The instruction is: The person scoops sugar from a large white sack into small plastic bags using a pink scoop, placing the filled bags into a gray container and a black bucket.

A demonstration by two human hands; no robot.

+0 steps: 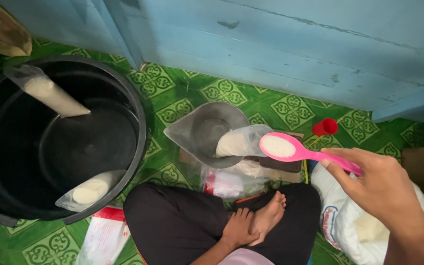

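green patterned floor [172,105] runs up to a pale blue wooden wall [290,44], and the person sits cross-legged on it in dark trousers, bare feet [266,216] tucked together.

the right hand [381,189] is raised at the right of the view, fingers closed around the handle of a pink plastic spoon [295,149]. the spoon's bowl points away from the hand to the left and carries a heap of white grains, probably sugar or rice. just beyond the spoon's tip, a clear plastic bag [239,142] partly filled with the same white stuff rests in a grey metal weighing pan [202,130], leaning on its near rim. below the right hand sits an open white sack [354,225] with white contents showing at its mouth. a small red cup [325,126] stands on the floor past the hand, near the wall.

the left hand [239,228] lies low by the feet, fingers curled over the foot; it holds no object.

far to the left of both hands is a large black tub [141,122]. two filled, tied clear bags lie inside it: a long one [50,93] propped against the far wall of the tub, a shorter one [92,191] at the near rim. a red-and-white plastic packet [106,233] lies on the floor beside the tub, by the knee.
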